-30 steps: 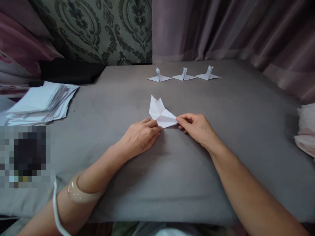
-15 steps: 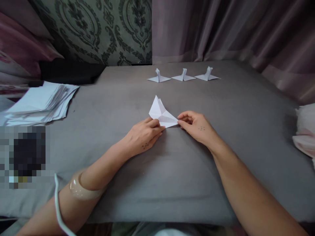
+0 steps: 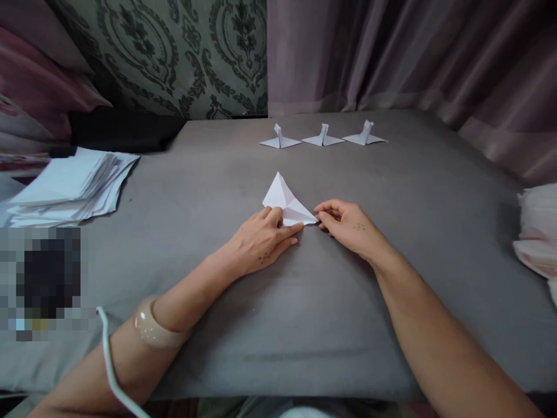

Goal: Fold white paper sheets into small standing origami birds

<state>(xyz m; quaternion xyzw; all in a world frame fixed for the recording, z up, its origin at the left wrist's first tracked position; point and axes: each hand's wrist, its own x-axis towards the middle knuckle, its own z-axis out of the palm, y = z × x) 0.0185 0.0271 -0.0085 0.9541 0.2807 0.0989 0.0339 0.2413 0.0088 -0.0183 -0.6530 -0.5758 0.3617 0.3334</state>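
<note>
Shifted rightward, the left hand (image 3: 263, 241) rests, fingers spread, on the creased, matte white paper (image 3: 287, 203), a pointed triangular fold lying on grey cloth (image 3: 270, 337), its right tip at the right hand (image 3: 343, 223), fingers narrowed, pinch indeterminable, with three winged paper figures (image 3: 323, 139) beyond.

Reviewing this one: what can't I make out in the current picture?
Head view:
Folded white paper: lower left part, under the left hand.
Right hand: whether it pinches the paper's tip, too small.
Paper stack: sheet count, from overlap.
Pale cloth: cut off by right edge.
Dark shape: blurred by pixelation.
</note>
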